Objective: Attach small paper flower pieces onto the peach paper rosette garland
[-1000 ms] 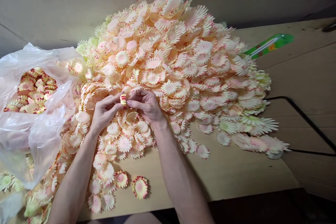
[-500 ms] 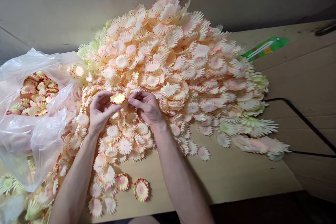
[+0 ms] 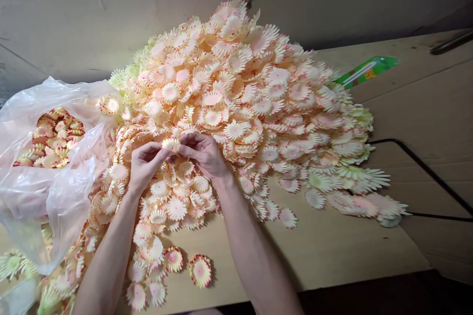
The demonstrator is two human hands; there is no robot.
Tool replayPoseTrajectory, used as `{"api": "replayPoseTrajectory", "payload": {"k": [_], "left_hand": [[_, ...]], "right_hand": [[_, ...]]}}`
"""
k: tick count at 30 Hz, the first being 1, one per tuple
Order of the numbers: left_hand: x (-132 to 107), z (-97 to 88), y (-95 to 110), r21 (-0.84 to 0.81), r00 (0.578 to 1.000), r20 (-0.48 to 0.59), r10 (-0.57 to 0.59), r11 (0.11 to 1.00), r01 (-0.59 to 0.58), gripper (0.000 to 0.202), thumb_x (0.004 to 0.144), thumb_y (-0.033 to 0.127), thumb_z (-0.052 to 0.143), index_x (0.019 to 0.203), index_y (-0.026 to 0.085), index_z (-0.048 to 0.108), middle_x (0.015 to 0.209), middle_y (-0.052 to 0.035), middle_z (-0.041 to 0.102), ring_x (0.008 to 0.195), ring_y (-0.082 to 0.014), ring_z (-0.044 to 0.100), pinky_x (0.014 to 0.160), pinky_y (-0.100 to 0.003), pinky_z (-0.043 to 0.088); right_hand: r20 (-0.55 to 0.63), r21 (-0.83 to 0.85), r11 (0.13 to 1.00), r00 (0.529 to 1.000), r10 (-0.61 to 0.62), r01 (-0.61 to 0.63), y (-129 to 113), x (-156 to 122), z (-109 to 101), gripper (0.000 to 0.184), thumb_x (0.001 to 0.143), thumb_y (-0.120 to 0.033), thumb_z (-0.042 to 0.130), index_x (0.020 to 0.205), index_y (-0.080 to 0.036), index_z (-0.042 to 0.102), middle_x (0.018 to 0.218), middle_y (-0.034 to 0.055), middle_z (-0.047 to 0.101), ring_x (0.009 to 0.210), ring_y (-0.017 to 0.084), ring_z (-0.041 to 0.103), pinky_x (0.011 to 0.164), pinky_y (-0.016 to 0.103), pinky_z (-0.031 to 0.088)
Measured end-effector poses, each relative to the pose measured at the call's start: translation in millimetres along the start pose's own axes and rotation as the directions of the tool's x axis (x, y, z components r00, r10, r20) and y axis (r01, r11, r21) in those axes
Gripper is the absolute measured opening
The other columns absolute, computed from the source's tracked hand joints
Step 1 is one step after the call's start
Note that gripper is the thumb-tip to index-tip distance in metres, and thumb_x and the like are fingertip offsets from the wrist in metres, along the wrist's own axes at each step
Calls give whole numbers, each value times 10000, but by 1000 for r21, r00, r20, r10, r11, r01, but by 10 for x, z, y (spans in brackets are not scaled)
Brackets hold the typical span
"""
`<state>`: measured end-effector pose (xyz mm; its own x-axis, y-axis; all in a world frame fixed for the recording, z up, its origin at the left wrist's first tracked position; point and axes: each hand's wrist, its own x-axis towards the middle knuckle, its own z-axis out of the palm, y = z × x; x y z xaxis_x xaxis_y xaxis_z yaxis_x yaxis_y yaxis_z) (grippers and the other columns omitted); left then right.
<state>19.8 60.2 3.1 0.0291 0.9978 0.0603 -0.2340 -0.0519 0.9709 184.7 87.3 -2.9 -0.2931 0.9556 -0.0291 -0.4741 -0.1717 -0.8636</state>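
Between my two hands is a small pale petal disc (image 3: 171,144) with a notched rim, looking like an artificial flower layer. My left hand (image 3: 147,161) pinches its left edge with thumb and fingers. On the opposite edge, the thumb and forefinger of my right hand (image 3: 204,154) are pinched too. Both hands are just above a large heap of similar cream and pink petal discs (image 3: 236,130). Nearer me on the table lie two cupped discs with darker red tips, one of them a red-edged flower disc (image 3: 200,271).
At the left, an open clear plastic bag (image 3: 70,192) holds several curled red-tipped discs (image 3: 55,140). A green packet (image 3: 369,71) lies behind the heap on the right. A black bent rod (image 3: 428,170) crosses the cardboard (image 3: 424,118) at the right. A wall stands behind.
My left hand has shifted slightly right, and my right hand now pinches the disc's other edge, where it was apart from it before. The view has moved slightly.
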Motion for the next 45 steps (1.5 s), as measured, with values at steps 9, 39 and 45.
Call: {"api": "replayPoseTrajectory", "payload": {"k": [9, 39, 45], "left_hand": [[18, 24, -36, 72, 988, -63, 139, 988, -135, 274, 747, 278, 772, 1000, 189, 718, 1039, -59, 724, 873, -141, 707, 813, -257, 582], [3, 46, 8, 122, 972, -203, 122, 988, -98, 202, 741, 337, 769, 809, 147, 765, 734, -55, 760, 631, -142, 700, 642, -250, 578], [18, 40, 12, 106, 971, -203, 123, 989, -103, 250, 780, 380, 730, 875, 148, 742, 642, -27, 714, 505, -91, 616, 520, -200, 510]], "right_hand": [[106, -68, 996, 993, -46, 54, -27, -15, 16, 108, 720, -248, 803, 813, -222, 754, 841, -13, 723, 786, 91, 656, 784, 213, 543], [71, -159, 987, 997, -19, 30, -28, -15, -9, 212, 766, -408, 756, 821, -203, 754, 739, 11, 715, 665, 109, 626, 647, 234, 493], [44, -144, 989, 999, -21, 27, -42, -13, -4, 193, 769, -380, 759, 805, -191, 747, 711, 4, 714, 640, 101, 633, 655, 229, 512]]}}
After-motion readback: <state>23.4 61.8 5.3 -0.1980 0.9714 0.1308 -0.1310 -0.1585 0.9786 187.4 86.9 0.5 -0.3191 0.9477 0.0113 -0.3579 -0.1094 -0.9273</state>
